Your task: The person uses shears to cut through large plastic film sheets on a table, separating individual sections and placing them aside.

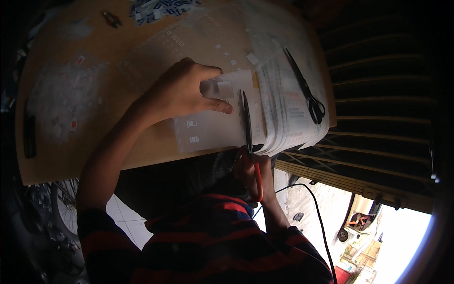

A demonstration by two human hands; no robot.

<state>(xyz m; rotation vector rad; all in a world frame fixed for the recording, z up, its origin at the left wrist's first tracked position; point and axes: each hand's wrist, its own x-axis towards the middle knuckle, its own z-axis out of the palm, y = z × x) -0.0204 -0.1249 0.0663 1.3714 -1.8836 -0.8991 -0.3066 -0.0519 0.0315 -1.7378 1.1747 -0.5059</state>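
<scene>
At the near edge of a wooden table (146,147), a cloudy plastic sheet (213,132) lies with its lower edge toward the person's body and small white printed marks on it. The left hand (189,92) rests over the upper part of the sheet, thumb and forefinger spread well apart with a pale rectangle between them; the other fingers are mostly hidden, so I cannot tell whether they pinch anything. The right hand (266,173) is closed around the red handles of a pair of scissors (258,180), just off the table edge. The scissors' dark blades point away from the body along the right part of the sheet, their tips slightly parted; I cannot tell how much plastic sits between them.

Just right of the sheet is a stack of printed plastic sheets (300,130), its near edges curving, and on it lie black scissors (305,87), their handles toward the lower right. At the far side of the table are a heap of small blue and white pieces (163,10) and, to its left, a pair of pliers (112,19). On the left, small tags with red marks (74,124) lie among cloudy plastic. Beyond the right edge stands a slatted shutter (378,100), and a black cable (319,208) hangs below it.
</scene>
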